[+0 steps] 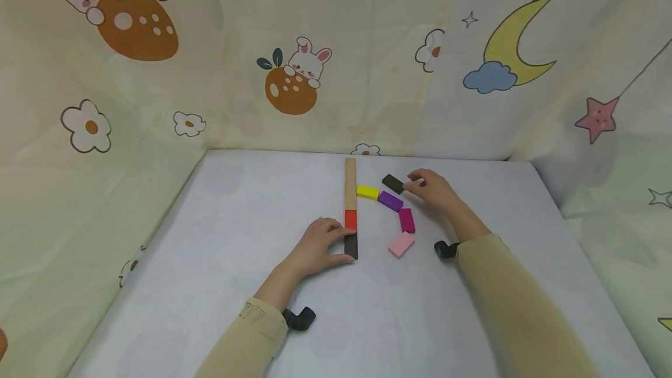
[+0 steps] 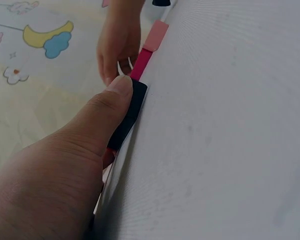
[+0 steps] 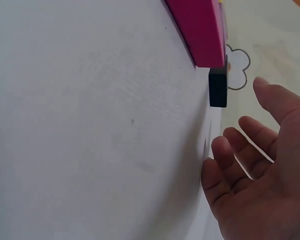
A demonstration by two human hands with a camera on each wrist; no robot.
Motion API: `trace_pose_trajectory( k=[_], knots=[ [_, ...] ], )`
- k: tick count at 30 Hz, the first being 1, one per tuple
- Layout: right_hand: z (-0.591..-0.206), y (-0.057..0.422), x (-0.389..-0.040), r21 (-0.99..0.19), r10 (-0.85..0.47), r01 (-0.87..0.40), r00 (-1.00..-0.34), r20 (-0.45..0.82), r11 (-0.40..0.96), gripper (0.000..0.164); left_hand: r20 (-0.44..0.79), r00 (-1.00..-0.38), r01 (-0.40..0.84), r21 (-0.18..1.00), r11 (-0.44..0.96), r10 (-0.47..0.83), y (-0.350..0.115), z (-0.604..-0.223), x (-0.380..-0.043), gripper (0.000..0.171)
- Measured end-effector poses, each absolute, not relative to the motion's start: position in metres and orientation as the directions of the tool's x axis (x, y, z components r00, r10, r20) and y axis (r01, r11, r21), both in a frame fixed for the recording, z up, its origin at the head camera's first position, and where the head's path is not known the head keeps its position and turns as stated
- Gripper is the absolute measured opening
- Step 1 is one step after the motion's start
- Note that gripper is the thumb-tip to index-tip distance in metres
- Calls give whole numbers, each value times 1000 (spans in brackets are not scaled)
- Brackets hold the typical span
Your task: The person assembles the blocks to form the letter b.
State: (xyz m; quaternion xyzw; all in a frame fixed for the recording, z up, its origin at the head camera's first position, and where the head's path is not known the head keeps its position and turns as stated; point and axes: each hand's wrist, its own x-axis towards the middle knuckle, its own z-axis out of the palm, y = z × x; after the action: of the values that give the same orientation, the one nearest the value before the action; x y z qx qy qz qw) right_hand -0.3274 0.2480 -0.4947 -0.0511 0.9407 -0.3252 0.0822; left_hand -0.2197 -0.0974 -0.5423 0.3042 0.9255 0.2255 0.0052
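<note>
In the head view a straight column of blocks runs away from me: a black block [image 1: 350,247] nearest, then a red block [image 1: 350,219], then tan blocks [image 1: 350,185] up to the far end. My left hand [image 1: 319,245] pinches the black block between thumb and index finger; its thumb [image 2: 121,86] presses the near end in the left wrist view. On the right, my right hand [image 1: 433,189] is beside a separate dark block [image 1: 393,184], fingertips right at its end. In the right wrist view that hand's fingers are spread and loosely bent, with nothing between them.
Right of the column, a yellow block [image 1: 368,192], a purple block [image 1: 391,200], a magenta block [image 1: 406,220] and a pink block [image 1: 401,244] form a curve. White cloth covers the table [image 1: 236,209]; printed fabric walls [image 1: 367,10] rise at the back and sides.
</note>
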Motion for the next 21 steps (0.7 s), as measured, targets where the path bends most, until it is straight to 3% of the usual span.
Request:
trace_pose_trajectory(
  k=[10, 21],
  knots=[
    [-500, 238, -336, -540, -166, -81, -980, -111, 838, 53, 132, -810, 571, 404, 715, 572, -97, -541, -220, 62],
    [-505, 244, -338, -526, -198, -136, -978, -64, 840, 40, 124, -814, 563, 409, 718, 567, -97, -544, -221, 61]
  ],
)
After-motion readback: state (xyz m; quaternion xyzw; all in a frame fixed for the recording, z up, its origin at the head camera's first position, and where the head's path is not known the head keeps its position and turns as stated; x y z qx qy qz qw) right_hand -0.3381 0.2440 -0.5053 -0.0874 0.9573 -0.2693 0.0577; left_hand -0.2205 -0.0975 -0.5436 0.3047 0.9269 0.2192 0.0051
